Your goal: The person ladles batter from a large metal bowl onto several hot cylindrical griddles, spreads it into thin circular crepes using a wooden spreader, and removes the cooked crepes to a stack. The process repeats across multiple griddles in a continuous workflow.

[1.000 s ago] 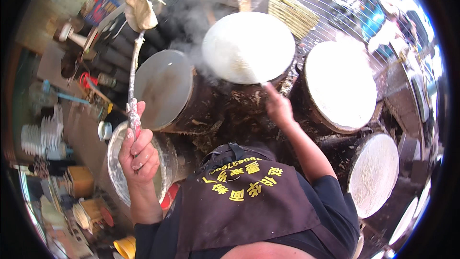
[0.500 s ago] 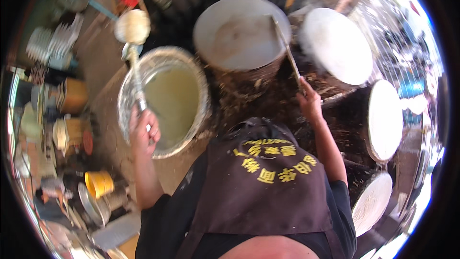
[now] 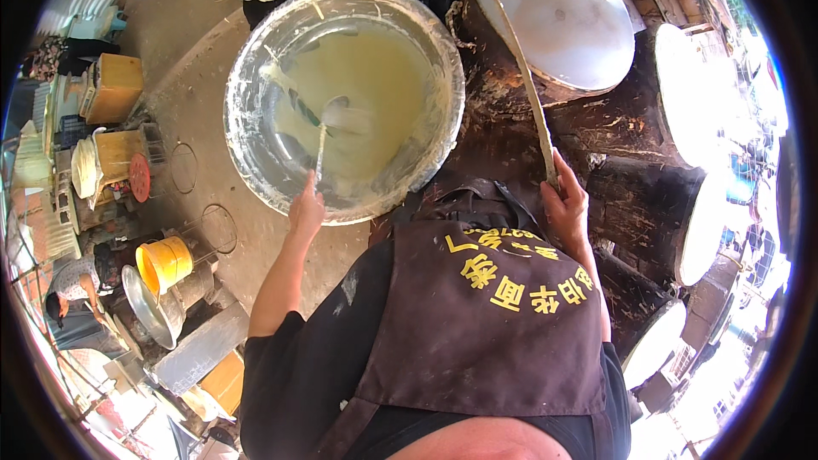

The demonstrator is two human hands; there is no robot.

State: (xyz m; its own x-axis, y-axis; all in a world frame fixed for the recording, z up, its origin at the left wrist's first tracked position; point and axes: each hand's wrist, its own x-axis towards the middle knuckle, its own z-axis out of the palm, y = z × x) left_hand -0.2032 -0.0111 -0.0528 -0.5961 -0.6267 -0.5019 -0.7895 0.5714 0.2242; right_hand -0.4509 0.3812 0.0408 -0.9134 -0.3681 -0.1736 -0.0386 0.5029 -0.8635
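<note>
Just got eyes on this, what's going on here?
The person's left hand grips a ladle, its head in or just above the pale liquid inside a big round tub. The right hand holds a long flat stick. Its far end overlaps a round griddle; I can't tell whether they touch.

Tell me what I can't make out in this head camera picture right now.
All in the head view:
Ladle tip: blurred, so how deep it sits in the cloudy liquid is unclear.
Bottom of the big basin: hidden under that liquid.
Near end of the long stick: covered by the right hand.
Far rim of the grey round top: cut off by the upper edge.
</note>
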